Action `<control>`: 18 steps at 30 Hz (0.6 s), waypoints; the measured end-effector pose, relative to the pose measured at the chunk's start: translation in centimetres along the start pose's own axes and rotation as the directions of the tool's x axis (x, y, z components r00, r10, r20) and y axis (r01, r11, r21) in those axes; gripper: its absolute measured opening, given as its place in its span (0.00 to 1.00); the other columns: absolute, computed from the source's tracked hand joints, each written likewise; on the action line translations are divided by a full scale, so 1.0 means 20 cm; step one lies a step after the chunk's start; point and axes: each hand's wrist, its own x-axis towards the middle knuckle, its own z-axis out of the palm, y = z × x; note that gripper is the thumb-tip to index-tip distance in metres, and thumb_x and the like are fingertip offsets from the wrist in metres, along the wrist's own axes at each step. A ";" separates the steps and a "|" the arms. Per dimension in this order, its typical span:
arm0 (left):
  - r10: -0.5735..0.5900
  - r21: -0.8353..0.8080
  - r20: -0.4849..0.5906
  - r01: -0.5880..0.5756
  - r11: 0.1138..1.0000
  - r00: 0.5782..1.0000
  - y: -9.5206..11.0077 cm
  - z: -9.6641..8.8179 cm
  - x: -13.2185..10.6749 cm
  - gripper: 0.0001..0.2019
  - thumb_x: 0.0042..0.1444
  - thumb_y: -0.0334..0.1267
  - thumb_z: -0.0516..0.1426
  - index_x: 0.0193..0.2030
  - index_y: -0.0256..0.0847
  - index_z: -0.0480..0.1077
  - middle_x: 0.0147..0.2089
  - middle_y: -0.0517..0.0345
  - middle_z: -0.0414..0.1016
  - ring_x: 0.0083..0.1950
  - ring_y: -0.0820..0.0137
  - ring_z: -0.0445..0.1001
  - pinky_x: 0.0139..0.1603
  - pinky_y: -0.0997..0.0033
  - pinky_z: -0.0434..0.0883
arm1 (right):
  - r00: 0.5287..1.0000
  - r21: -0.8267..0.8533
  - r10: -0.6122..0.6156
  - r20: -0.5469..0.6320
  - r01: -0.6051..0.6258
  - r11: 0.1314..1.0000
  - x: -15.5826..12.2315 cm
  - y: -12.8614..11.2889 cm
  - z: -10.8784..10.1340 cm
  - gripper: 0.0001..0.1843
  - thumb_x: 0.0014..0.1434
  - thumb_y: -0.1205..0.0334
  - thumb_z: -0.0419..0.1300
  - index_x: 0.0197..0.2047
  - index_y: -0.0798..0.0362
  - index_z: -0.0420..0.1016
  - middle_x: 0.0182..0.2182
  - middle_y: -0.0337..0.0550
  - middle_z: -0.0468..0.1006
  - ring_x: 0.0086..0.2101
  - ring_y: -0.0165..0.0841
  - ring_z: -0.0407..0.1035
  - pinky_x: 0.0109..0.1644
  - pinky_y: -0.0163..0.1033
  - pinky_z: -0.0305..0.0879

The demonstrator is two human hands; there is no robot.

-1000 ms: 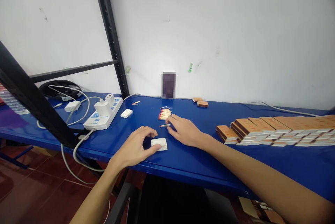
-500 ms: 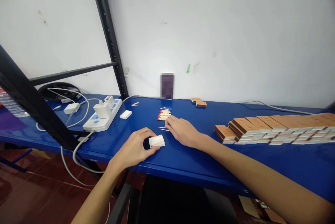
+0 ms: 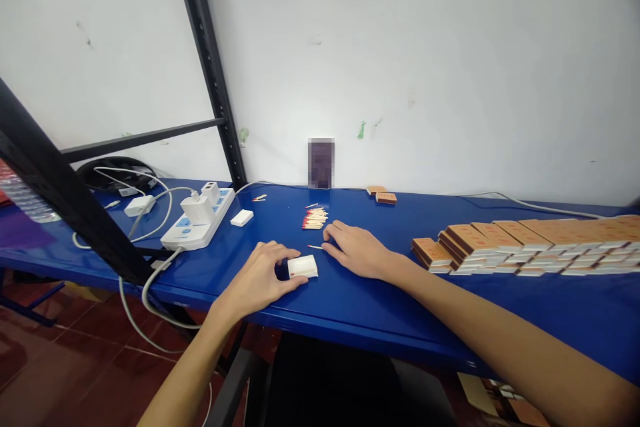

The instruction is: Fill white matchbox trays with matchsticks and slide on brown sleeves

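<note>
My left hand [image 3: 263, 278] grips a small white matchbox tray [image 3: 303, 266] between thumb and fingers, low over the blue table. A small reddish mark shows near the tray's lower left corner. To the right, my right hand [image 3: 357, 250] rests on the table with thumb and index finger apart. Its thumb tip is at the plain end of a single match [image 3: 315, 246], whose red head points left. Whether the thumb touches it I cannot tell. Just behind lies a small pile of red-headed matches [image 3: 315, 218].
A white tray [image 3: 242, 218] and a few loose matches [image 3: 259, 198] lie left of the pile. A power strip [image 3: 200, 224] with cables stands beyond, by a black shelf post [image 3: 213, 67]. Two matchboxes [image 3: 385, 198] sit near the wall; stacked matchboxes [image 3: 525, 244] line the right.
My right hand has drawn slightly back to the right from the pile, and its thumb and index finger now show apart. My left hand still holds the tray in nearly the same place.
</note>
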 end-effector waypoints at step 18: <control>-0.029 -0.037 -0.073 0.026 0.999 0.997 -0.02 0.02 0.00 0.25 0.56 0.44 0.61 0.61 0.46 0.65 0.33 0.64 0.76 0.23 0.75 0.68 0.31 0.73 0.70 | 0.993 -0.226 -0.112 0.048 0.120 0.967 0.01 -0.08 -0.03 0.14 0.70 0.64 0.41 0.46 0.55 0.66 0.43 0.49 0.73 0.34 0.35 0.70 0.33 0.38 0.59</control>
